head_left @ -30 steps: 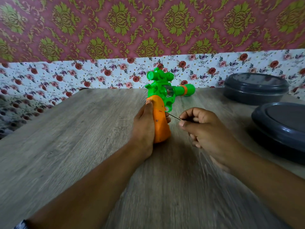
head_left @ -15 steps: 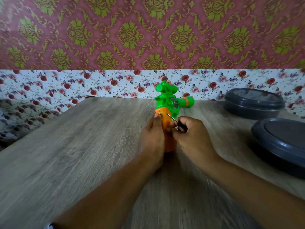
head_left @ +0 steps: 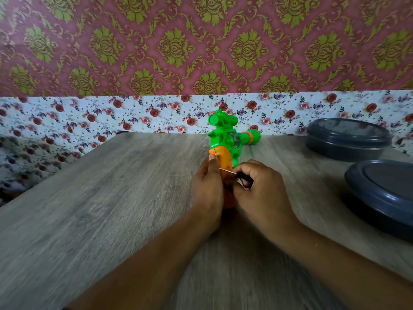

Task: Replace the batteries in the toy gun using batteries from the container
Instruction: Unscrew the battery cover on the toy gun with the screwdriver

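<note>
Toy gun (head_left: pixel 225 139) on the table (head_left: pixel 111 198), orange grip steadied by the left hand (head_left: pixel 209 186). Right hand (head_left: pixel 259 189) grasps a small screwdriver (head_left: pixel 237 173), tip at the grip. Compartment apparently unopened; both containers (head_left: pixel 348 139) lidded. Battery exchange outstanding.

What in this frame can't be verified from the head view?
- Screw and screwdriver tip: hidden between the left hand and right hand.
- Contents of both grey containers: lids shut.
- Near container: cut by the right edge.
- Toy gun battery cover: behind the hands.
</note>
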Demonstrator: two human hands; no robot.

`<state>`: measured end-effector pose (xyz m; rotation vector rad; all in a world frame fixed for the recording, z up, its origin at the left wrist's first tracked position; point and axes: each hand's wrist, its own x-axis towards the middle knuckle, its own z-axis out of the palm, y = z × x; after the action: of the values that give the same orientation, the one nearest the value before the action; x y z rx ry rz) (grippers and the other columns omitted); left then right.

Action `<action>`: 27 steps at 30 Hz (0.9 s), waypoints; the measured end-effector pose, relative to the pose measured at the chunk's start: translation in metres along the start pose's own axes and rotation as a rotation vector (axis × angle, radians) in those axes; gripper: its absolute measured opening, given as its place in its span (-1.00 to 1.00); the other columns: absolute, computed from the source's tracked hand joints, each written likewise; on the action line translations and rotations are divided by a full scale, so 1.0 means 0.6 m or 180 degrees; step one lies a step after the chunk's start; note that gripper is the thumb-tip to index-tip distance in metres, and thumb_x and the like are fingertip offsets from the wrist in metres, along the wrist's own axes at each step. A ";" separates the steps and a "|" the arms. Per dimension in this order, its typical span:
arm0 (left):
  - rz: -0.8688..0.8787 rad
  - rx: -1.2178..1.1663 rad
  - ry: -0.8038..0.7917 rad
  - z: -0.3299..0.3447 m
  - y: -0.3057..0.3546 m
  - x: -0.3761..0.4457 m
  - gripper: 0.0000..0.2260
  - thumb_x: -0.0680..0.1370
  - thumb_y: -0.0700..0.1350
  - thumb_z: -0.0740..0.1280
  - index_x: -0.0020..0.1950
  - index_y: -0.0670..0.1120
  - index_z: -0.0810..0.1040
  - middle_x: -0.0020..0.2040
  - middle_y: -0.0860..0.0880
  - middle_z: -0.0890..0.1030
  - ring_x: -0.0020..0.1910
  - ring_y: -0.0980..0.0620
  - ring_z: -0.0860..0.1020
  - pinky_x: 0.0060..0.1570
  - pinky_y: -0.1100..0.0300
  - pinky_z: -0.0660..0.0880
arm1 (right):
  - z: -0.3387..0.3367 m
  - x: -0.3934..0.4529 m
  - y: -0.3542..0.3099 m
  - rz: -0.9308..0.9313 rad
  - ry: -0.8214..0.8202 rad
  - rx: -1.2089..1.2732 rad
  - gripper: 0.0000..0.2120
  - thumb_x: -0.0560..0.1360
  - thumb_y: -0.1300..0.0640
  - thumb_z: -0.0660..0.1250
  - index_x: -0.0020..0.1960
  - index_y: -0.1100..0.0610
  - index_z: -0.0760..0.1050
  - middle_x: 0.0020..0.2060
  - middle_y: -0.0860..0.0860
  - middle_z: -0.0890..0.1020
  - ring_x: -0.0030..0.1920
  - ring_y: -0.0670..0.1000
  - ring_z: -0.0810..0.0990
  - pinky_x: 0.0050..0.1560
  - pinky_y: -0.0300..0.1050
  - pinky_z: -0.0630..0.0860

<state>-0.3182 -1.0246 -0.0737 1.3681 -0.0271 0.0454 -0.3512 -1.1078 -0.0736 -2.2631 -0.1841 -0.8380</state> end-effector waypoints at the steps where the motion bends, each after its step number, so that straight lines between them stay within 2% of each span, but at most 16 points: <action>1: 0.0062 -0.0044 -0.0035 0.001 0.001 -0.003 -0.68 0.64 0.02 0.08 0.21 -0.06 0.55 0.03 -0.08 0.65 0.03 -0.03 0.62 0.12 0.04 0.54 | -0.001 -0.001 0.001 -0.0007 0.0018 0.0017 -0.86 0.34 0.30 0.35 -0.20 0.08 0.58 -0.36 -0.16 0.47 -0.36 -0.23 0.44 -0.32 -0.46 0.31; 4: 0.0177 -0.0106 -0.0092 0.004 0.004 -0.009 -0.74 0.64 -0.01 0.10 -0.03 0.00 0.57 -0.11 -0.02 0.63 -0.04 -0.01 0.58 -0.04 0.17 0.53 | -0.003 -0.001 0.001 0.0062 0.0045 0.0156 -0.84 0.32 0.33 0.35 -0.25 0.09 0.58 -0.35 -0.13 0.53 -0.33 -0.18 0.48 -0.28 -0.37 0.36; 5: 0.0167 -0.0117 -0.0093 0.004 0.004 -0.009 -0.74 0.64 -0.01 0.10 -0.08 0.02 0.55 -0.12 -0.02 0.62 -0.04 -0.01 0.58 -0.02 0.15 0.53 | -0.004 0.000 0.001 0.0103 0.0044 0.0223 -0.85 0.32 0.34 0.35 -0.24 0.10 0.59 -0.34 -0.09 0.55 -0.32 -0.15 0.50 -0.26 -0.31 0.40; 6: 0.0154 -0.0095 -0.0089 0.004 0.005 -0.009 -0.75 0.64 0.01 0.10 -0.08 0.04 0.55 -0.10 -0.02 0.63 -0.02 -0.02 0.60 0.03 0.09 0.54 | -0.005 0.000 0.000 0.0145 0.0035 0.0295 -0.85 0.33 0.33 0.36 -0.23 0.11 0.60 -0.33 -0.08 0.57 -0.31 -0.14 0.51 -0.25 -0.29 0.41; 8: 0.0098 -0.0044 -0.0059 0.002 0.001 -0.006 -0.74 0.64 0.06 0.08 -0.01 0.06 0.54 -0.02 -0.05 0.65 0.04 -0.05 0.61 0.15 -0.01 0.53 | -0.004 -0.001 0.001 0.0222 0.0001 0.0391 -0.85 0.34 0.32 0.37 -0.19 0.11 0.62 -0.32 -0.10 0.57 -0.33 -0.20 0.50 -0.28 -0.41 0.38; 9: 0.0066 -0.0043 -0.0062 0.001 -0.002 -0.004 -0.71 0.63 0.10 0.07 0.05 0.05 0.54 0.02 -0.07 0.65 0.06 -0.06 0.61 0.19 -0.04 0.51 | -0.003 -0.001 0.003 0.0262 -0.0015 0.0400 -0.85 0.34 0.32 0.37 -0.16 0.11 0.62 -0.33 -0.13 0.55 -0.35 -0.23 0.48 -0.30 -0.47 0.35; 11: 0.0009 -0.0035 -0.0110 0.000 -0.005 -0.002 -0.58 0.60 0.20 0.03 0.14 -0.02 0.55 0.05 -0.10 0.66 0.06 -0.07 0.62 0.21 -0.09 0.49 | -0.001 -0.003 0.007 0.0337 -0.0059 0.0427 -0.87 0.34 0.29 0.37 -0.15 0.12 0.61 -0.39 -0.16 0.50 -0.40 -0.21 0.46 -0.34 -0.44 0.34; 14: -0.0101 -0.0082 -0.0200 -0.001 -0.011 0.002 -0.47 0.56 0.29 0.00 0.12 -0.02 0.59 0.01 -0.11 0.68 0.04 -0.07 0.64 0.21 -0.10 0.50 | 0.003 -0.006 0.010 0.0505 -0.0118 0.0671 -0.94 0.36 0.25 0.37 -0.20 0.12 0.59 -0.42 -0.02 0.56 -0.39 -0.07 0.48 -0.32 -0.08 0.46; 17: -0.0110 -0.0062 -0.0200 -0.002 -0.015 0.007 -0.44 0.52 0.36 0.00 0.01 0.01 0.62 -0.01 -0.10 0.69 0.03 -0.06 0.65 0.20 -0.09 0.50 | 0.003 -0.007 0.009 0.0626 -0.0166 0.1015 -0.95 0.40 0.19 0.35 -0.20 0.16 0.58 -0.36 0.09 0.62 -0.31 0.08 0.56 -0.22 0.08 0.52; 20: -0.0100 -0.0073 -0.0189 -0.003 -0.019 0.008 -0.45 0.50 0.38 0.00 0.00 0.07 0.63 0.00 -0.08 0.69 0.04 -0.05 0.65 0.20 -0.09 0.50 | 0.001 -0.007 0.008 0.0652 -0.0275 0.1100 -0.92 0.43 0.18 0.33 -0.16 0.16 0.59 -0.32 0.08 0.64 -0.27 0.06 0.58 -0.19 0.04 0.51; 23: -0.0101 -0.0092 -0.0169 -0.005 -0.023 0.013 -0.44 0.51 0.37 -0.01 0.01 0.06 0.64 0.00 -0.07 0.70 0.03 -0.03 0.65 0.20 -0.07 0.50 | -0.005 0.000 0.011 0.0713 -0.0283 0.1134 -0.90 0.43 0.19 0.34 -0.23 0.20 0.55 -0.41 0.04 0.56 -0.37 -0.05 0.48 -0.28 -0.02 0.42; 25: -0.0109 -0.0085 -0.0168 -0.004 -0.023 0.016 -0.47 0.54 0.34 -0.03 0.00 0.06 0.61 -0.05 -0.07 0.69 -0.09 0.03 0.67 0.08 0.04 0.55 | -0.020 0.012 0.021 0.0820 -0.0205 0.1042 -0.84 0.42 0.17 0.36 -0.27 0.24 0.52 -0.43 0.10 0.53 -0.37 -0.03 0.45 -0.29 -0.03 0.38; 27: -0.0117 -0.0210 -0.0265 -0.003 -0.020 0.015 -0.49 0.58 0.27 -0.06 0.17 0.02 0.54 -0.09 -0.08 0.67 -0.22 0.07 0.66 -0.12 0.15 0.56 | -0.044 0.027 0.038 0.0988 -0.0335 0.0702 -0.79 0.41 0.15 0.37 -0.28 0.29 0.50 -0.43 0.14 0.48 -0.38 0.01 0.42 -0.29 -0.06 0.34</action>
<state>-0.3089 -1.0251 -0.0851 1.3036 -0.0726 -0.0428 -0.3442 -1.1440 -0.0620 -2.0593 0.0272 -0.5099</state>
